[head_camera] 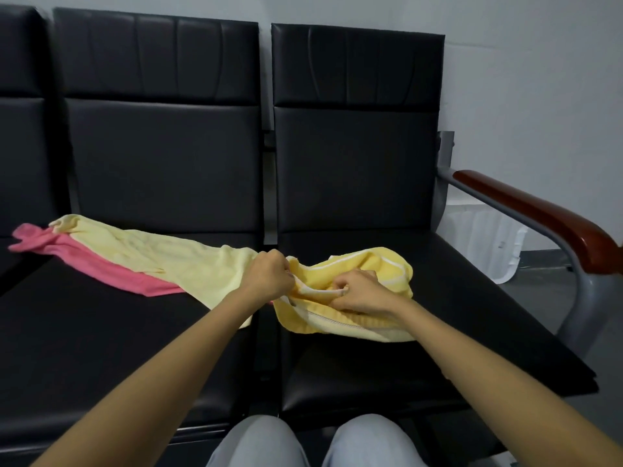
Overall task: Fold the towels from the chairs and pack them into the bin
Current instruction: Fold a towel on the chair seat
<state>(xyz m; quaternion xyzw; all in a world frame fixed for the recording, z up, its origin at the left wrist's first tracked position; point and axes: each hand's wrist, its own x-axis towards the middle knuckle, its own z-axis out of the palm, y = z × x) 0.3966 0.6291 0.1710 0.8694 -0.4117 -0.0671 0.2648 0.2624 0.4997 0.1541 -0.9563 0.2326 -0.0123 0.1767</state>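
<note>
Nearest me, my left hand and right hand each pinch the hem of a bright yellow towel bunched on the right chair seat. Left of it, a pale yellow towel overlaps a pink towel. Beyond the armrest stands a white bin.

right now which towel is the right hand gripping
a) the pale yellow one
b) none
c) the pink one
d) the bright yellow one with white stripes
d: the right hand pinches the white-striped edge of the bright yellow towel, while the pink towel and pale yellow towel lie off to its left.
</note>
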